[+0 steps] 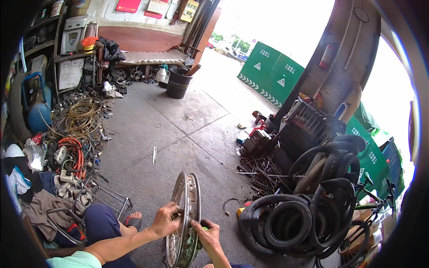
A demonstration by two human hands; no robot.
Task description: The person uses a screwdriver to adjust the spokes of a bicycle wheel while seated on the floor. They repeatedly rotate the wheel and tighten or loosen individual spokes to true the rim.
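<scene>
A metal spoked wheel rim [193,191] stands upright before me at lower centre, its hub and lower spokes partly hidden by my arms. My left hand [167,220] is at its left side, fingers curled and pinched near the spokes; what they hold is too small to make out. My right hand [206,236] grips the rim's right side, thumb on the metal, with a small green item partly showing behind the fingers. My knee in dark trousers [100,221] and my sandalled foot [133,222] are at the left.
Tangled cables [82,116] and a metal rack [119,205] lie left. A black bucket [178,87] stands near a bench [154,57]. Right are piled tyres [288,223], metal rods [263,176], a bicycle [375,203] and green barriers [268,71] beside the doorway.
</scene>
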